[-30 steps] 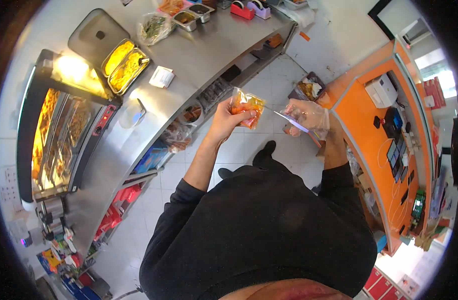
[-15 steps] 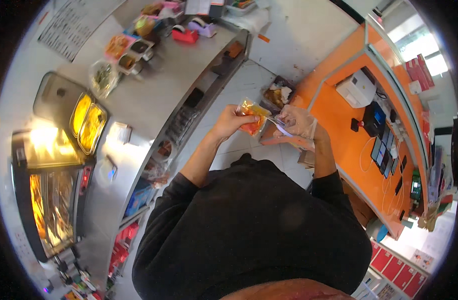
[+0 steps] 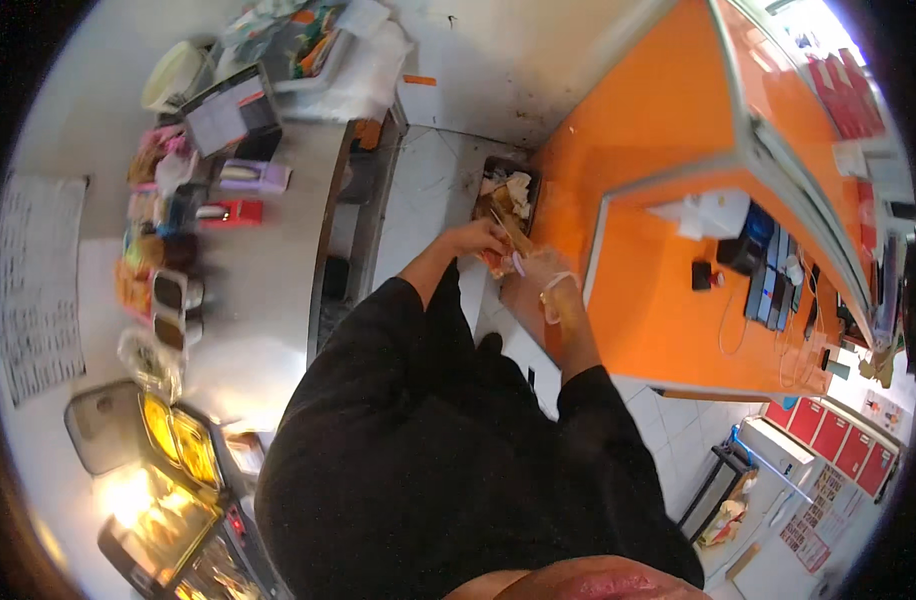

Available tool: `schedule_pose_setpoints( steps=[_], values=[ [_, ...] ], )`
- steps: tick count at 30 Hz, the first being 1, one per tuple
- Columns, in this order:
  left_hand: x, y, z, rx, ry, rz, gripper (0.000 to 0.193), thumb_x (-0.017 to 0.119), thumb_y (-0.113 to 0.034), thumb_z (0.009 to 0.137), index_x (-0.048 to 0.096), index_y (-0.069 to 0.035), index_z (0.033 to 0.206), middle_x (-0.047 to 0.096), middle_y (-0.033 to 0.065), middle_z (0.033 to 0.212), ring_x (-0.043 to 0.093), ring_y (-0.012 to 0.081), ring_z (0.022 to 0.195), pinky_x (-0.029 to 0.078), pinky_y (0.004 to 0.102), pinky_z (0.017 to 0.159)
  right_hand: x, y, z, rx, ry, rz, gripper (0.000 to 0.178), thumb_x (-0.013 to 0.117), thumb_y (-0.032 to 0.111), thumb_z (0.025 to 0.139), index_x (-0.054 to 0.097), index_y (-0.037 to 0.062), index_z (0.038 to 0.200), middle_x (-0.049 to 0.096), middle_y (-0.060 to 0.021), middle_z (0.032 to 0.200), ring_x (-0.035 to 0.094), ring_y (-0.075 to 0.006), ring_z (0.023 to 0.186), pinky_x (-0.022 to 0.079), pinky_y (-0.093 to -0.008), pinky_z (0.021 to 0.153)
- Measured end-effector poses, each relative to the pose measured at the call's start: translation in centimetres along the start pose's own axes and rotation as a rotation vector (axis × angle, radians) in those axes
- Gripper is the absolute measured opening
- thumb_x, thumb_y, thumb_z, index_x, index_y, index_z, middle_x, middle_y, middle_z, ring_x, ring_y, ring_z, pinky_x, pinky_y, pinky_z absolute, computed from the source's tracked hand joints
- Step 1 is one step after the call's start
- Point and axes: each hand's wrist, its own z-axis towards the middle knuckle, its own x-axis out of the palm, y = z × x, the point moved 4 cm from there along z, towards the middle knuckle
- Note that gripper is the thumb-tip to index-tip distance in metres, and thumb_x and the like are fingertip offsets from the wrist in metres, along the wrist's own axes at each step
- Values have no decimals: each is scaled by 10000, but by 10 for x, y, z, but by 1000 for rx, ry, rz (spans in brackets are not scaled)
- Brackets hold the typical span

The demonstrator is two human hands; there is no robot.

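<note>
Holding red-orange pouch [image 3: 494, 264] in left grip [image 3: 479, 238], just above frame centre; scissors [image 3: 519, 263] in gloved right grip [image 3: 547, 272]. Probably snipping near bin [image 3: 481, 207]: keep pouch upright, cut slowly along one edge.

The packet [image 3: 494, 263] shows orange-red, and the scissors [image 3: 519, 264] show pale lavender. Both sleeves [image 3: 383, 315] are plain black. Near the far edge of the silver-grey steel worktop [image 3: 263, 300], a lilac dispenser [image 3: 263, 176] sits beside a bright red dispenser [image 3: 242, 212]. The other worktop [image 3: 643, 315] is plain orange to its edges. White floor tiles [image 3: 416, 195] make a grid with thin grey lines.
</note>
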Motion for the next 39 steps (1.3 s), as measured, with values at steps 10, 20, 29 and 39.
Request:
schedule_pose_setpoints(
  steps=[10,20,29,39],
  values=[
    [-155,128,226,-170,17,559,277,756,-153,782,666,25,975,645,176,897,637,270,801,541,380,637,-1,-2,180,361,-102,91,453,532,387,896,545,82,1231,633,-163,1075,607,-299,1021,486,-378,846],
    [-118,41,37,68,-46,-172,201,770,-138,779,701,29,867,698,120,803,662,170,675,546,301,618,-26,8,42,546,-197,254,360,577,207,910,524,101,1250,620,-83,1138,583,-232,1077,474,-335,845],
    [27,-1,-275,326,-581,-247,194,700,-113,855,673,68,919,691,164,829,684,230,727,576,340,682,-15,-235,-91,-191,-968,-373,272,490,210,953,563,75,1178,626,-59,1019,601,-132,712,493,-239,577],
    [289,186,-494,892,-1158,-639,184,746,-126,809,679,11,912,697,101,851,666,169,781,545,313,723,12,33,-155,-304,-482,-512,439,493,241,915,491,116,1335,569,-147,1221,575,-272,999,462,-345,818]
  ],
)
